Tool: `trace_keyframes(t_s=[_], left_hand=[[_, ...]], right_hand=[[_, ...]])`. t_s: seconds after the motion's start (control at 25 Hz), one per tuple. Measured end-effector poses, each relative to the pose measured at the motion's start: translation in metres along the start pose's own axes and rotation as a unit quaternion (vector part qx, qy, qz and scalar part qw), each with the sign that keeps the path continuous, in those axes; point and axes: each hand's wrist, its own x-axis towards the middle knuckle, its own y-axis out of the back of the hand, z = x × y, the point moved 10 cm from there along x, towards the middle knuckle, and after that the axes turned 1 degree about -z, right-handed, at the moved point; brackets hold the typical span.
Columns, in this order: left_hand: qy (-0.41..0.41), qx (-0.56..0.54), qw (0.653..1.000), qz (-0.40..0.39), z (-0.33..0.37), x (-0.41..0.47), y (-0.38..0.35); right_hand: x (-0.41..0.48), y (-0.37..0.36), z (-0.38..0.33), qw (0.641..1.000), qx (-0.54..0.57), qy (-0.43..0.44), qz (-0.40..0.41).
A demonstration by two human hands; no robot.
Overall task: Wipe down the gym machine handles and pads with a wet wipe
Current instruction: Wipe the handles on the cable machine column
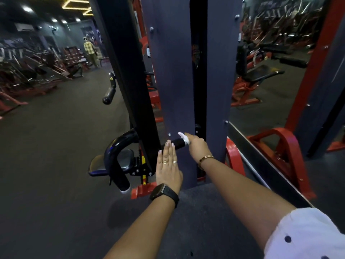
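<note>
A black padded handle sticks out to the right from the machine's black upright. My right hand grips a white wet wipe wrapped over the end of that handle. My left hand hovers flat with straight fingers just in front of the handle, its fingertips near the grip. A second curved black handle loops down to the left, and the black seat pad sits behind it. Another black roller grip hangs higher up on the left.
The grey weight-stack cover rises right behind the handle. A mirror with a red frame stands to the right. Dark rubber floor stretches left toward rows of red machines, where a person stands far off.
</note>
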Motion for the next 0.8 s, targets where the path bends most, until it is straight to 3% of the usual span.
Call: trace_keyframes(t_s=[0.08, 0.16, 0.28, 0.4, 0.6, 0.68, 0.8], left_hand=[[0.003, 0.0, 1.0, 0.005, 0.0, 0.001, 0.0], [0.007, 0.002, 1.0, 0.005, 0.0, 0.001, -0.002], [0.012, 0.006, 1.0, -0.008, 0.0, 0.001, -0.006], [0.003, 0.022, 1.0, -0.02, 0.002, 0.002, -0.009], [0.001, 0.004, 1.0, -0.002, -0.001, 0.001, -0.007], [-0.003, -0.021, 1.0, 0.014, -0.002, 0.0, -0.005], [-0.004, -0.088, 0.996, 0.026, -0.004, 0.001, -0.004]], right_hand=[[-0.013, -0.009, 0.01, 0.991, 0.121, -0.063, 0.01], [-0.03, -0.019, 0.008, 0.983, 0.174, -0.057, 0.033], [-0.047, -0.016, -0.01, 0.989, 0.119, -0.009, 0.093], [-0.047, -0.008, -0.045, 0.991, 0.006, 0.1, 0.09], [-0.059, -0.008, -0.07, 0.956, -0.094, 0.255, 0.109], [-0.066, -0.014, -0.057, 0.95, -0.098, 0.278, 0.099], [-0.066, -0.008, -0.031, 0.962, -0.065, 0.241, 0.114]])
